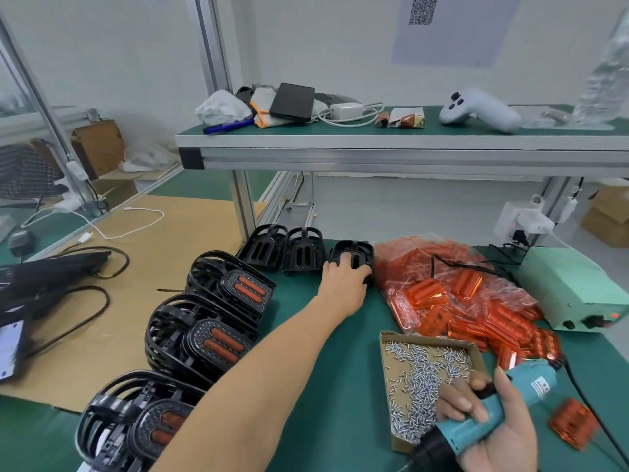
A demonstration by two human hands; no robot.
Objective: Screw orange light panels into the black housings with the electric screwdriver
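Observation:
My left hand (343, 284) reaches across the green mat and grips an empty black housing (354, 255), the rightmost of three standing in a row at the back. My right hand (490, 427) holds the teal electric screwdriver (483, 413) low at the right, its black nose pointing down-left over a cardboard tray of screws (422, 376). A clear bag full of orange light panels (459, 294) lies right of the gripped housing. One loose orange panel (573, 425) lies by the screwdriver's cable.
Stacks of black housings fitted with orange panels (218, 318) line the left side. Two more empty housings (282, 248) stand left of the gripped one. A pale green power supply (571, 287) sits at the right. An aluminium shelf (408, 148) overhangs the back.

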